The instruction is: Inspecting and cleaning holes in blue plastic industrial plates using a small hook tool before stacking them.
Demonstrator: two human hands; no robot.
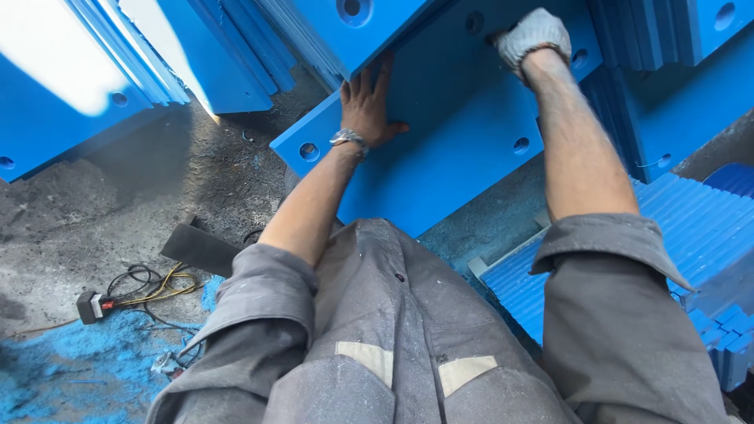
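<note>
Down at the middle of the view, a large blue plastic slab (440, 157) lies flat and a little askew, its near left corner jutting over the grey, dusty floor (94, 212). Round holes are bored near its edges. The left hand (367, 110), bare and with a metal wristwatch (348, 138) on its wrist, rests palm down on the slab's left part, fingers spread wide and pointing far, their tips right at the edge of another blue slab (353, 27) that overlaps the first from the far side. The right hand (532, 35) wears a white knitted glove and sits at the far right of the same slab, curled narrow; whether it grips an edge there I cannot tell (the glove hides the fingers).

Both forearms are bare below rolled grey sleeves. More blue slabs stand stacked at the far left (63, 86) and far right (675, 102). Near right lies a ribbed blue panel (707, 228). On the floor at near left are a black plug with tangled wires (129, 290) and a patch of blue shavings (71, 369).
</note>
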